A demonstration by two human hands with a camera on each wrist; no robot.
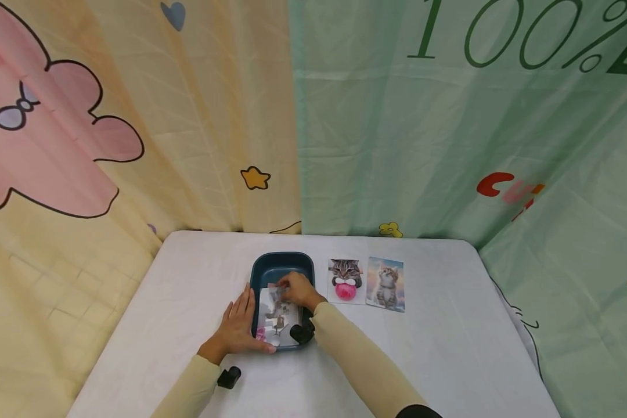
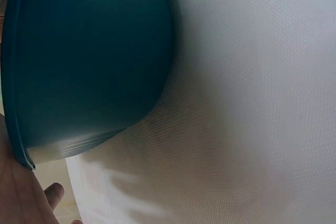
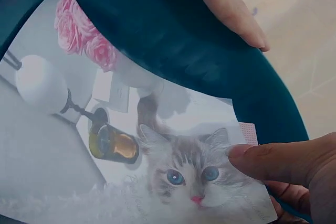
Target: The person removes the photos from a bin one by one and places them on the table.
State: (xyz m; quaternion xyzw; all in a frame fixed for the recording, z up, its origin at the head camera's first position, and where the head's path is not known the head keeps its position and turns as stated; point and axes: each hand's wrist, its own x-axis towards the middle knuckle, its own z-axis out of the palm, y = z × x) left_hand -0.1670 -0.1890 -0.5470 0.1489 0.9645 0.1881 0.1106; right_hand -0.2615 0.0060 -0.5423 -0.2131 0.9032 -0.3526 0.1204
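A deep teal tray [image 1: 282, 259] with rounded corners stands on the white table. Inside it, the right hand [image 1: 299, 288] pinches the corner of a cat photo card [image 1: 282, 319], thumb over the printed face and fingers beneath. The right wrist view shows a blue-eyed cat and pink roses on this curved card [image 3: 157, 145]. A pink-patterned edge of another card [image 3: 248, 133] peeks out under it. The left hand [image 1: 236, 328] rests against the tray's left side, fingers straight along the rim and thumb at the near edge. In the left wrist view the tray's outer wall [image 2: 89, 61] fills much of the picture.
Right of the tray lie two more cat photo cards, one with a pink ball [image 1: 345, 290] and one with a kitten against the sky [image 1: 386, 284]. Printed curtains [image 1: 345, 145] hang behind the white table [image 1: 449, 348] and along its sides.
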